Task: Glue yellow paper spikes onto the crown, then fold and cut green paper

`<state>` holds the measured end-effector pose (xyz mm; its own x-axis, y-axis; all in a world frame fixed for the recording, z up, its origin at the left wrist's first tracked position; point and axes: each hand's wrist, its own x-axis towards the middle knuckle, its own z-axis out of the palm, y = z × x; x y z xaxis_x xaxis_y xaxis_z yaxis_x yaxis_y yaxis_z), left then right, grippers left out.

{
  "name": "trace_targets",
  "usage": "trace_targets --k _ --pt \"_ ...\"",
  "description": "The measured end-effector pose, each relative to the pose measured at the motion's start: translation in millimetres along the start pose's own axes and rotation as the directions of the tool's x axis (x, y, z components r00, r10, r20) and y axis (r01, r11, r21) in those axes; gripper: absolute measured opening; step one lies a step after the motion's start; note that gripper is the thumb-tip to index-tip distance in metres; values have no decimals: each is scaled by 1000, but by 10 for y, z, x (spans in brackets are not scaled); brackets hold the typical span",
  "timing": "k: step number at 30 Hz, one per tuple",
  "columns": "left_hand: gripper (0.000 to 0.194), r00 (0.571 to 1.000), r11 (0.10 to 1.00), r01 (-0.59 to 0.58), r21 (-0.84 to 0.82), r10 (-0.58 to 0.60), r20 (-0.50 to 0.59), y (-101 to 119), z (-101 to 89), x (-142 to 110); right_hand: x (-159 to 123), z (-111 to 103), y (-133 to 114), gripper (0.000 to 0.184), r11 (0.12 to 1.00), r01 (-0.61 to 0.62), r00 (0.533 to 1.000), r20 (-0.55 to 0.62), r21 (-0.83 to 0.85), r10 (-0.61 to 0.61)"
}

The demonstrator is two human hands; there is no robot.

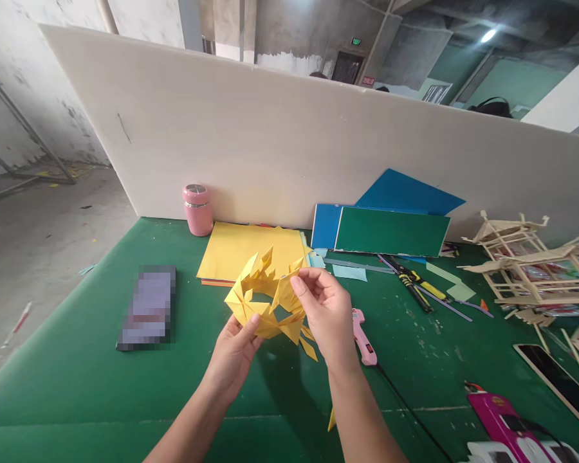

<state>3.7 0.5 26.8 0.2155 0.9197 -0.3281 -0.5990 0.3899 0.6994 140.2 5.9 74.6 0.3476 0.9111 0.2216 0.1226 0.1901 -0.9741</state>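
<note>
A yellow folded-paper ring (265, 297) with pointed tips is held above the green table (77, 386). My left hand (234, 350) grips its lower front edge from below, fingers closed on the paper. My right hand (325, 308) pinches the ring's right side with thumb and fingers. A small loose yellow paper piece (309, 348) lies just under the ring.
A stack of yellow paper (231, 247), a pink cup (197, 209) and blue and green sheets (390, 228) stand by the beige board. A pink glue gun (364, 344), a cutter (415, 283), a wooden stick model (535, 263) and a blurred dark object (147, 307) lie around.
</note>
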Motion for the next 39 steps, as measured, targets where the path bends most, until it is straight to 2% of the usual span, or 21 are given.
trace_targets --k 3,8,12,21,32,39 --pt "42 1000 1000 -14 5 14 -7 -6 11 -10 16 18 12 24 999 35 998 -43 -32 -36" --pt "45 1000 1000 -18 16 18 -23 -12 15 -14 51 14 44 23 999 27 993 -116 21 -24" --pt "46 999 999 -27 25 27 -25 -9 24 -29 87 4 63 24 999 38 989 -145 1 -37" --pt "51 999 999 -30 34 31 -39 -26 5 -22 -8 86 35 21 998 12 1000 19 -69 -11" --pt "57 997 999 -44 19 45 -67 -37 -5 -1 -74 123 75 18 998 14 999 50 -67 -11" --pt "56 999 999 -44 -7 44 -33 -35 7 -17 -72 128 59 19 999 1 998 61 -42 1"
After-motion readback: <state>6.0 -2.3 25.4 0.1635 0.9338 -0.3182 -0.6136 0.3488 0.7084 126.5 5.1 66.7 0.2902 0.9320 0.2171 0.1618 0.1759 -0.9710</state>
